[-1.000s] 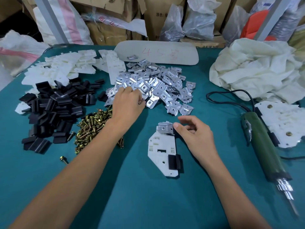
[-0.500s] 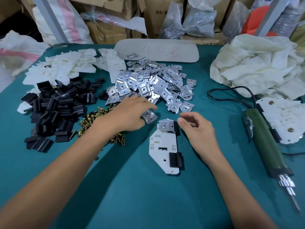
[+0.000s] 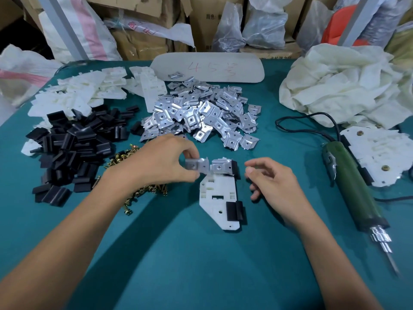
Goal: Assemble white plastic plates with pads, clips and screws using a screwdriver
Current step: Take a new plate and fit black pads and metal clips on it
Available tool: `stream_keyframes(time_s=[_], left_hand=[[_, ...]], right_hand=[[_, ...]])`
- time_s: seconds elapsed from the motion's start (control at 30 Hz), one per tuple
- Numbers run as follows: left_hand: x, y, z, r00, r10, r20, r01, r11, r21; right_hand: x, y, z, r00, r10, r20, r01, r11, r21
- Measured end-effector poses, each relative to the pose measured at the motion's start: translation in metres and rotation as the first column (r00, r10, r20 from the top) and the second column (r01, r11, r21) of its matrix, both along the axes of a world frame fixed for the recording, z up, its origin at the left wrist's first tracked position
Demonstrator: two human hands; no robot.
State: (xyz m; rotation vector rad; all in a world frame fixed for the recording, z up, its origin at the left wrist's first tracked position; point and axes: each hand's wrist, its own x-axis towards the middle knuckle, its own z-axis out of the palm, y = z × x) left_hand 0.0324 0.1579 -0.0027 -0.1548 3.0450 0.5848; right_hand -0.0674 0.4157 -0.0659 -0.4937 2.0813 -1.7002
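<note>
The left hand [image 3: 161,162] has come away from the heap of shiny stamped metal clips [image 3: 201,115], where it was picking half a second ago, and now sits at the top left corner of the flat white plastic plate [image 3: 218,198], which lies on the teal table [image 3: 201,265] between the two hands. Thumb and fingertips pinch one bent silver clip [image 3: 196,166], held level just beside a matching seated clip [image 3: 221,167] on the plate's upper edge, probably so that its hole can line up with the plate's mount.

The right hand [image 3: 274,184] hovers just right of that edge, apart from the plate, with its fingers loosely curled and holding nothing. It looks ready to steady the part.

Two black rectangular pads already sit on the plate's right side, the lower pad [image 3: 233,211] and the upper pad [image 3: 234,166], so the pad step seems done here and screws come next.

Supplies are laid out in an arc within the left hand's reach:
- a pile of loose black pads [image 3: 73,148]
- a scatter of brass screws [image 3: 125,156]
- a stack of bare white plates [image 3: 85,92]

The green corded electric screwdriver [image 3: 350,182] lies untouched on the right, tip towards the person, next to the finished plates [image 3: 384,153] with screws in them.

A grey oval board [image 3: 207,67] at the far edge carries red handwriting that reads "45" plus a mark I cannot make out. The printing on the cardboard boxes [image 3: 210,16] behind it is too small to read.
</note>
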Motion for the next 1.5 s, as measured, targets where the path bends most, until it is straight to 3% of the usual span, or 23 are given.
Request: stream_keyframes(time_s=[0.17, 0.33, 0.8, 1.07, 1.23, 1.4, 1.5], left_hand=[[0.03, 0.052, 0.002, 0.988, -0.155, -0.003, 0.155, 0.986, 0.059], [0.034, 0.07, -0.008, 0.991, -0.136, -0.017, 0.137, 0.99, 0.04], [0.038, 0.07, -0.019, 0.995, -0.103, -0.011, 0.103, 0.982, 0.161], [0.042, 0.058, -0.031, 0.997, -0.01, -0.079, 0.038, 0.932, 0.361], [0.031, 0.056, -0.035, 0.936, 0.306, -0.176, -0.122, 0.748, 0.653], [0.019, 0.064, -0.041, 0.947, 0.303, -0.104, -0.013, 0.36, 0.933], [0.017, 0.066, -0.046, 0.937, 0.334, -0.098, -0.013, 0.315, 0.949]], right_hand=[[0.025, 0.023, 0.004, 0.989, 0.119, 0.083, -0.127, 0.988, 0.093], [0.038, 0.025, 0.006, 0.966, 0.167, 0.197, -0.196, 0.971, 0.137], [0.05, 0.012, 0.014, 0.922, 0.098, 0.374, -0.109, 0.994, 0.01], [0.047, -0.013, 0.013, 0.946, 0.008, 0.324, 0.011, 0.998, -0.055], [0.019, -0.024, 0.027, 0.974, 0.013, 0.227, 0.036, 0.978, -0.208], [0.011, -0.025, 0.021, 0.962, 0.032, 0.271, 0.05, 0.956, -0.29], [0.008, -0.024, 0.016, 0.959, 0.056, 0.279, 0.025, 0.959, -0.281]])
